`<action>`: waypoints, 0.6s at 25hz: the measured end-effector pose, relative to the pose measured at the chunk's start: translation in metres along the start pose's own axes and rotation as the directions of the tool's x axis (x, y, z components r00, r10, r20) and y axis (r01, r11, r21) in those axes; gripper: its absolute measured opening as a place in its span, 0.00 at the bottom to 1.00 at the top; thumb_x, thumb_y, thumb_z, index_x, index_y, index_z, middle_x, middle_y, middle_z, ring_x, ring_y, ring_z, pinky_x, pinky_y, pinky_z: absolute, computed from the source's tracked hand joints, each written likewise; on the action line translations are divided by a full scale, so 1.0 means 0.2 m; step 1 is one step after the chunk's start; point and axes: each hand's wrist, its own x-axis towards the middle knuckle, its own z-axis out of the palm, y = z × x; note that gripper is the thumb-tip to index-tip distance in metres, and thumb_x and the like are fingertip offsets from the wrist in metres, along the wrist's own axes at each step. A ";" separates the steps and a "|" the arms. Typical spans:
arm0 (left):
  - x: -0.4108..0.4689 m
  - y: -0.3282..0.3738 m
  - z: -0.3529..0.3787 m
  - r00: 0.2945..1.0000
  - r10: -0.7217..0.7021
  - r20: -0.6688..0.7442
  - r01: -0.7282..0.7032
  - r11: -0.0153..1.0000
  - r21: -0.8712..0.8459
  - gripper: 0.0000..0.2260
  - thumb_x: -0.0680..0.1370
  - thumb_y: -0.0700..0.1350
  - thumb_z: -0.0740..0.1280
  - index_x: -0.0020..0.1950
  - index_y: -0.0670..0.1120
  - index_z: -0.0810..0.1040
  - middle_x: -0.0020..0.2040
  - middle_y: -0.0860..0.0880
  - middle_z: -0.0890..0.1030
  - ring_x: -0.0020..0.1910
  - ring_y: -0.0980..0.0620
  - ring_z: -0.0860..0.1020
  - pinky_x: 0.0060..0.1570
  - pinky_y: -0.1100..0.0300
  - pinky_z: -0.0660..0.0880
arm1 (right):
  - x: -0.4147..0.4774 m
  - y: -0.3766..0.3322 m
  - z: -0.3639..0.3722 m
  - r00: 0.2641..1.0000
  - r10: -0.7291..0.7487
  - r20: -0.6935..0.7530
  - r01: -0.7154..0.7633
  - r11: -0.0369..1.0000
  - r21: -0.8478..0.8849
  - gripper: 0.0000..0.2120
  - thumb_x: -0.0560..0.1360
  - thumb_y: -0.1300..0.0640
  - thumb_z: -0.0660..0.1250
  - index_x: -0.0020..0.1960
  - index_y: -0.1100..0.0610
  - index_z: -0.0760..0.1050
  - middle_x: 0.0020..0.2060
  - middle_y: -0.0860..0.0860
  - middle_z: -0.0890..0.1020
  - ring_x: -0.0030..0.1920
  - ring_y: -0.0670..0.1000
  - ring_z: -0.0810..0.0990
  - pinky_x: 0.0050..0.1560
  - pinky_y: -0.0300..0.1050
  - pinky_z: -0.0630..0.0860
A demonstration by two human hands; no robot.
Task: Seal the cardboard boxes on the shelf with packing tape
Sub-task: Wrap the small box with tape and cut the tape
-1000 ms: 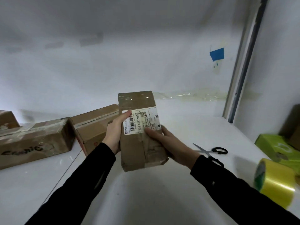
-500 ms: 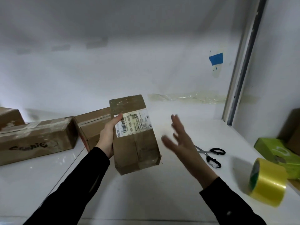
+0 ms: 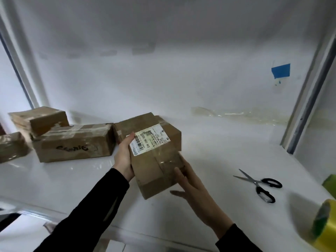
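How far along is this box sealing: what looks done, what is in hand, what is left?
Done: the handwritten box shows tape over its top. In hand: the left hand grips the labelled box, taped lengthwise; the right hand touches its side. Left: tape roll and scissors lie unheld; remaining seams cannot be told.

You hold the brown labelled cardboard box point(image 3: 156, 160) over the middle of the white shelf point(image 3: 209, 151), with your left hand point(image 3: 123, 159) on its nine o'clock side and your right hand point(image 3: 192, 186) touching its five o'clock corner. A second plain brown cardboard box point(image 3: 134, 122) lies just behind it at twelve, and the long handwritten brown cardboard box point(image 3: 72, 144) lies at ten. The black-handled steel scissors point(image 3: 260, 184) lie at three and the yellow packing-tape roll point(image 3: 325, 222) at four.
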 end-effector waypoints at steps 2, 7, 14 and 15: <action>-0.03 0.00 -0.03 1.000 0.004 -0.008 -0.004 1.000 -0.021 0.19 0.78 0.52 0.60 0.60 0.41 0.77 0.52 0.40 0.82 0.43 0.45 0.83 0.38 0.54 0.81 | 0.02 0.02 0.04 1.000 0.016 -0.027 -0.011 0.987 0.163 0.30 0.71 0.44 0.65 0.71 0.45 0.64 0.62 0.47 0.77 0.59 0.47 0.78 0.53 0.52 0.80; -0.08 0.06 -0.10 0.980 0.185 -0.068 -0.185 0.983 -0.001 0.21 0.78 0.54 0.61 0.66 0.45 0.72 0.60 0.44 0.80 0.57 0.45 0.79 0.57 0.49 0.75 | 0.16 0.05 0.20 0.992 -0.024 -0.127 0.066 0.940 0.333 0.31 0.63 0.39 0.73 0.62 0.50 0.71 0.51 0.41 0.82 0.51 0.40 0.80 0.47 0.38 0.79; -0.01 0.43 -0.51 0.742 0.618 -0.261 -0.574 0.786 0.229 0.21 0.79 0.53 0.58 0.65 0.40 0.73 0.62 0.40 0.77 0.64 0.46 0.74 0.68 0.47 0.67 | 0.59 0.03 0.35 0.990 0.045 -0.136 0.001 0.947 0.322 0.09 0.79 0.54 0.59 0.41 0.53 0.74 0.29 0.42 0.77 0.28 0.40 0.74 0.29 0.33 0.69; 0.02 0.50 -0.58 0.727 0.633 -0.267 -0.585 0.774 0.242 0.18 0.80 0.52 0.58 0.59 0.42 0.77 0.58 0.42 0.80 0.61 0.47 0.76 0.67 0.49 0.67 | 0.70 0.03 0.37 0.990 0.060 -0.124 -0.020 0.953 0.304 0.12 0.79 0.53 0.58 0.38 0.52 0.72 0.25 0.41 0.76 0.26 0.38 0.73 0.27 0.33 0.69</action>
